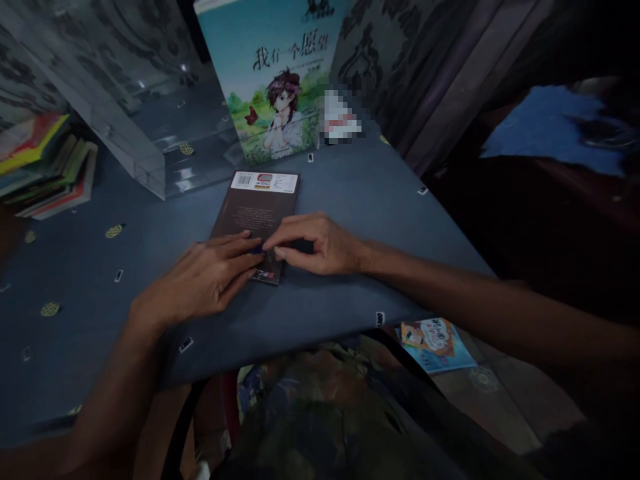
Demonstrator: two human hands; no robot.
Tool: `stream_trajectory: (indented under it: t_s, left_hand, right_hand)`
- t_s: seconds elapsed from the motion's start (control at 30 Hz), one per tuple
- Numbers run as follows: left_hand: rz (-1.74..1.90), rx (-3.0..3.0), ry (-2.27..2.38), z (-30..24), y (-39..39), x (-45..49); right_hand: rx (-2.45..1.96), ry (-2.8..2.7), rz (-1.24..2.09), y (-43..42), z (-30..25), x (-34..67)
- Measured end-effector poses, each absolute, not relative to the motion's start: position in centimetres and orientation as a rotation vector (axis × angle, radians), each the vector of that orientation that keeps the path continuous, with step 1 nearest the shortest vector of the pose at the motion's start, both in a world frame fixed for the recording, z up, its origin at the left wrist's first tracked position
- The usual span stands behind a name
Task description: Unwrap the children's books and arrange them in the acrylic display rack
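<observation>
A thin dark brown book lies on the blue-grey tabletop, its back cover up, with a white barcode label at the far end. My left hand rests flat across the near left part of the cover, fingers stretched out. My right hand touches the cover from the right side, thumb and forefinger curled close together beside my left fingertips. A small bluish spot shows between the two hands. Whether my right fingers pinch anything is too dark to tell.
Behind the brown book stands a teal and green picture-cover book, beside a clear plastic stand. Several stacked books lie at the left. A blue booklet is below the table's near right edge. Patterned curtain hangs behind.
</observation>
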State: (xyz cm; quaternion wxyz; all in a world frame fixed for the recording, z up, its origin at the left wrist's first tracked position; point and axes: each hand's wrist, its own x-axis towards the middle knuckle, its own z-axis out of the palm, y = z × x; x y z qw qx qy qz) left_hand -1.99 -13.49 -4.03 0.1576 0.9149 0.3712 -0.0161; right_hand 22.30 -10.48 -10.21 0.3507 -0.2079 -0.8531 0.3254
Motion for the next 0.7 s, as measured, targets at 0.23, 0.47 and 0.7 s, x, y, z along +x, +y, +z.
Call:
stream_trajectory:
  t_s: [0.23,0.47,0.7]
  left_hand:
    - [0.14,2.605,1.133,-4.8,-12.8,-1.9]
    - [0.496,2.574,1.64,-8.5,-11.4,-2.4]
    - [0.509,2.596,1.735,-8.7,-11.9,-1.3]
  right_hand:
    - [-0.322,-2.5,0.513,-11.0,-10.3,21.8]
    - [-0.324,-2.558,0.256,-11.3,-10.1,21.8]
    - [-0.552,-2.414,0.276,-10.2,-10.6,22.1]
